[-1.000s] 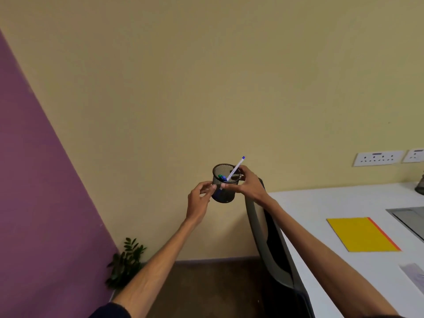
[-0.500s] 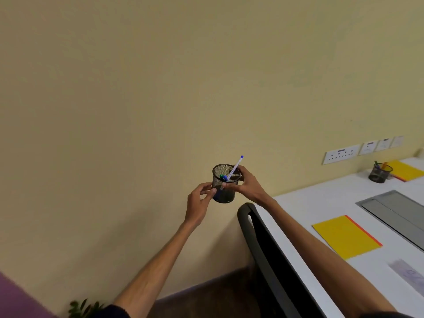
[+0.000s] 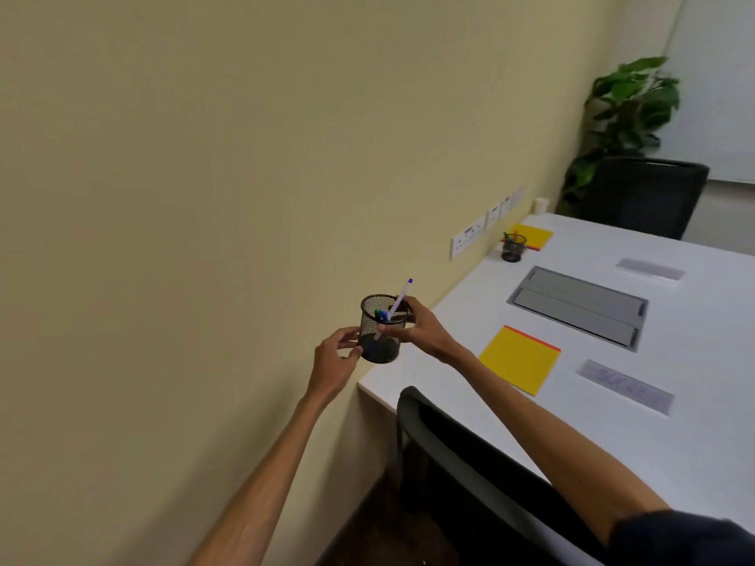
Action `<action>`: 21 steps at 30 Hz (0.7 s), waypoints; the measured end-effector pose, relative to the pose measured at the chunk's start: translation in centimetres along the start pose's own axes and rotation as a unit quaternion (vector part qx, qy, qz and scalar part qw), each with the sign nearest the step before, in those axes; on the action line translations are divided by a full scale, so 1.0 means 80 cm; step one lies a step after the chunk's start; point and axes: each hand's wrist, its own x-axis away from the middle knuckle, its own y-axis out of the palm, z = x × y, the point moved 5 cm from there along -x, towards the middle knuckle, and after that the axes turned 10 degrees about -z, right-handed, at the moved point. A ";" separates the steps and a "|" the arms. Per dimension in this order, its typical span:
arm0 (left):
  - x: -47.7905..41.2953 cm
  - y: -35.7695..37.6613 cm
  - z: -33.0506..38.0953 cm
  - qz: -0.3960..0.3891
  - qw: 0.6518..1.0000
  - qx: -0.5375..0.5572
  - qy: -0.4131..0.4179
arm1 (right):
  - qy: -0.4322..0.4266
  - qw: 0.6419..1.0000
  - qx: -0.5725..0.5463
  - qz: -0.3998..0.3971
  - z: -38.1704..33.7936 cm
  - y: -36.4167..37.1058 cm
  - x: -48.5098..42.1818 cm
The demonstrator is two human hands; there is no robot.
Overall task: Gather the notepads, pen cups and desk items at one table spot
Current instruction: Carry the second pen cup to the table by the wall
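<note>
I am gripping the black mesh pen cup (image 3: pixel 380 329) with my right hand (image 3: pixel 421 329) and left hand (image 3: pixel 333 361), off the white surface (image 3: pixel 613 422) near its yellow notepad (image 3: pixel 519 360), beside the cream wall (image 3: pixel 204 198).

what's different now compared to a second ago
The view swung right: the purple wall and floor plant left the frame, and more of the white table, a second pen cup and a far notepad came in. Unchanged: both hands, left and right, keep the mesh pen cup in the air.
</note>
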 end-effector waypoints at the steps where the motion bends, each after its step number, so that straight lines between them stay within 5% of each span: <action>1: -0.013 0.008 0.000 -0.010 1.000 0.007 0.000 | 0.007 1.000 0.006 0.011 0.006 -0.009 -0.003; 16: -0.278 0.182 -0.014 -0.193 0.978 -0.037 0.062 | 0.081 0.983 0.003 0.165 0.148 -0.197 -0.091; 21: -0.342 0.239 -0.013 -0.184 0.979 -0.052 0.070 | 0.104 0.973 -0.010 0.205 0.185 -0.244 -0.102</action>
